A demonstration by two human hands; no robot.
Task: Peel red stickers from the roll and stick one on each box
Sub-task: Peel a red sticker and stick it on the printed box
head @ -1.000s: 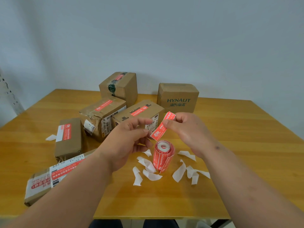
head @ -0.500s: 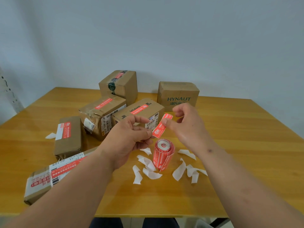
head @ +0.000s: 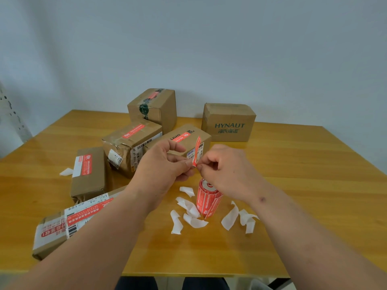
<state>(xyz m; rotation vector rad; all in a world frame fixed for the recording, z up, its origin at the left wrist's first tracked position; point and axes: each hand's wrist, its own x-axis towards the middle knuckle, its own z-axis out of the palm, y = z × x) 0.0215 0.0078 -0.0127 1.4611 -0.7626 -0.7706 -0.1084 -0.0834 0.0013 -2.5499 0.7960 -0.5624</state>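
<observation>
I see bare table (head: 314, 185) open right; boxes (head: 134, 143) crowd left, sticker roll (head: 208, 198) and backing scraps (head: 188, 212) litter the middle.

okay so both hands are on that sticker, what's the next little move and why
Probably peel the backing off the red sticker, pinched at its lower end by the left hand and right hand; the HYNAUT box shows no sticker.

The worktop (head: 303, 185) is glossy varnished wood. On it, the boxes (head: 229, 122) are matt brown cardboard, some creased and taped. The roll (head: 207, 200) is shiny red paper, ringed by curled white backing scraps (head: 230, 218).
</observation>
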